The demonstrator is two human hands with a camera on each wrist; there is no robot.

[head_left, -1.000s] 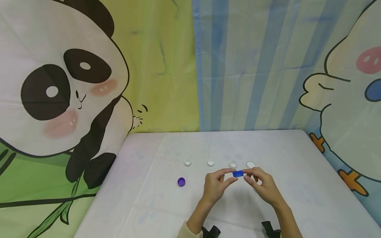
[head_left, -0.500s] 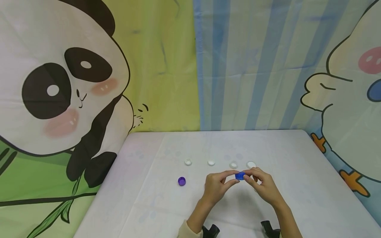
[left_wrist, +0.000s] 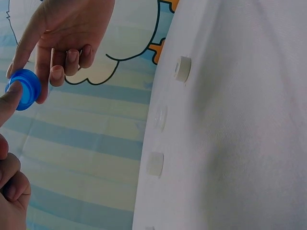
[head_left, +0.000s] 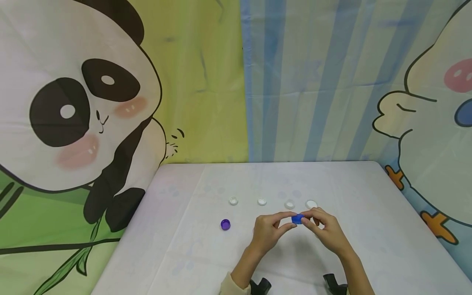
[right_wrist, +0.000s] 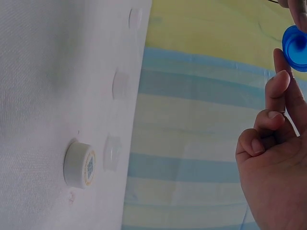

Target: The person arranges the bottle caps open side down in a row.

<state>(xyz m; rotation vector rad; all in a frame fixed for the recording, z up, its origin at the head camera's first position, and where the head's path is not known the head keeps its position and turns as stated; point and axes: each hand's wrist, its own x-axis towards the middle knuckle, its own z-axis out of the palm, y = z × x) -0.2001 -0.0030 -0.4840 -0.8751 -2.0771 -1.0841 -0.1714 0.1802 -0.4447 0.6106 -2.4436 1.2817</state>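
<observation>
A blue bottle cap (head_left: 297, 218) is held up above the table between both hands, its hollow side showing in the left wrist view. My left hand (head_left: 266, 232) pinches its left edge with thumb and index finger. From the other side my right hand (head_left: 324, 229) holds it, index finger and thumb at the edge. In the right wrist view the cap (right_wrist: 296, 50) is cut by the frame edge, and the other fingers of the right hand (right_wrist: 276, 163) are curled in.
A purple cap (head_left: 225, 224) lies left of the hands. Behind them stands a row of whitish caps: one at far left (head_left: 233, 200), another white cap (head_left: 262, 202), a translucent cap (head_left: 289, 204) and a larger white cap (head_left: 311, 204) with a printed top. All rest on a white-covered table (head_left: 191, 246).
Between the first and second frames the blue cap shifted slightly right and was turned in the fingers. Since then cap and hands have stayed nearly still.
</observation>
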